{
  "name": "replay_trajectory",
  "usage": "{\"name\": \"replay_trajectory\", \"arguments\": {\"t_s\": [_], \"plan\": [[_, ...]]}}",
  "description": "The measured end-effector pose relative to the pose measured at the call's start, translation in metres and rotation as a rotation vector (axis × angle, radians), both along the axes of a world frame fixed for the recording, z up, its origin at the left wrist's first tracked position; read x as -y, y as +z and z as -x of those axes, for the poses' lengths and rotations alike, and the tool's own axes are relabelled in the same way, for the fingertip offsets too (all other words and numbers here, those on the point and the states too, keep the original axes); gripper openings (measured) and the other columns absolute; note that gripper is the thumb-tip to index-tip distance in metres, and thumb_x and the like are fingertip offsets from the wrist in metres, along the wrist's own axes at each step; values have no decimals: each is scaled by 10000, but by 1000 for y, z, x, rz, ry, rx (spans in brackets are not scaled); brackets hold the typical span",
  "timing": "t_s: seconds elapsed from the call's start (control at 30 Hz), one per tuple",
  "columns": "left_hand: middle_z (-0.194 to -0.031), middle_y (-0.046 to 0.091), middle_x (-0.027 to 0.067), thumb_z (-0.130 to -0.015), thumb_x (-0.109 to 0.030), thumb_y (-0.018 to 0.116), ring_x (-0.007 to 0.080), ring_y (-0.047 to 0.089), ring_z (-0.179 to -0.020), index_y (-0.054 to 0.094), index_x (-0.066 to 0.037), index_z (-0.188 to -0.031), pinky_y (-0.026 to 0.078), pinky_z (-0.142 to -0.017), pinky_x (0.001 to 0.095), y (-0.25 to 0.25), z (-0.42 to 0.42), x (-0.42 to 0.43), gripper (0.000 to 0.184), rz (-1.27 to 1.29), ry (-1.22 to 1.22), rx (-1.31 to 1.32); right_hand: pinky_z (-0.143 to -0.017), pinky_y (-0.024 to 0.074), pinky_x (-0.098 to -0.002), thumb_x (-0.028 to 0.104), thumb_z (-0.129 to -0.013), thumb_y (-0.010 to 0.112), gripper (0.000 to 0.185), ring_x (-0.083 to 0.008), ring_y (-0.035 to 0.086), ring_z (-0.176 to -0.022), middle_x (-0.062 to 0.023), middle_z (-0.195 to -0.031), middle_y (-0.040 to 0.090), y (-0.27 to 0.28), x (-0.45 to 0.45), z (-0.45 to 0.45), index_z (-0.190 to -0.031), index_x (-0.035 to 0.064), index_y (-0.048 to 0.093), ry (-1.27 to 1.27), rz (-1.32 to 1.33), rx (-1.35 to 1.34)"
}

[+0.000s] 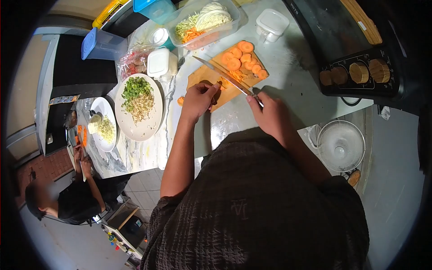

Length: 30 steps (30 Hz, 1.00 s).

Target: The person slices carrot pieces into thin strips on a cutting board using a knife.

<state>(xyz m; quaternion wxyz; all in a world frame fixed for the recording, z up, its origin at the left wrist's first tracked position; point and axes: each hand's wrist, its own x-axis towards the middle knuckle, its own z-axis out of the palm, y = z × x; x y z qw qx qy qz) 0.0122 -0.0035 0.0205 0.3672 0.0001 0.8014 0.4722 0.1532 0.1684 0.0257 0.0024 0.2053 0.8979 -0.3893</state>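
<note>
My right hand [269,111] is closed round the handle of a kitchen knife [220,72], whose blade slants up and left across an orange cutting board [227,92]. At the board's left edge, my left hand [201,101] has its fingers pinched together; a small bit of carrot shows by the fingertips, but the grip itself is partly hidden. Carrot slices [245,57] lie on the far right of the board. Thin carrot strips [237,75] are beside the blade. One carrot piece [181,101] rests on the counter left of my left hand.
A clear container [234,24] of shredded vegetables stands behind the board. White lidded tubs [272,22] [158,63] flank it. A plate [155,121] of greens and sprouts is at left. A black oven [382,85] stands right. A co-worker [76,198] cuts carrot at far left.
</note>
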Motion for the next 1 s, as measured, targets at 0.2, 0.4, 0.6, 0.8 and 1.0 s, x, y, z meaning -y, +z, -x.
{"name": "replay_trajectory", "arguments": {"t_s": [0.2,0.4,0.6,0.8,1.0], "plan": [[-610,586,10,-927,-265,628,76,547,-480,633,-11,-806,381,-429,218,4,-6,-1,282,-34,28,56,-716,470,-521,383,-970,450,429,-460,607,-790,-245,-771,634,-1,7,3,-840,-6,576,41,173,162],[-613,601,39,-913,-223,606,99,571,-480,636,18,-817,418,-436,222,4,-6,-5,262,15,51,81,-756,457,-525,382,-981,413,452,-475,590,-852,-282,-831,625,3,8,4,-854,-22,572,69,229,233],[-573,582,17,-920,-250,589,91,557,-446,641,-17,-795,367,-393,206,-3,-3,-6,269,8,71,135,-769,448,-531,385,-985,413,455,-480,584,-865,-285,-835,622,-1,9,4,-852,-22,566,65,274,260],[-555,560,-4,-925,-264,591,85,553,-445,633,-36,-762,362,-393,201,-7,-3,-4,283,-40,82,169,-763,445,-529,395,-988,411,465,-489,578,-869,-294,-854,618,0,10,6,-860,-29,551,82,300,233],[-546,550,-11,-925,-271,602,79,544,-437,631,-46,-750,360,-392,199,-7,-5,-4,287,-33,88,157,-760,446,-527,407,-992,406,482,-481,586,-866,-292,-837,617,-5,6,11,-849,-33,543,89,300,257]]}}
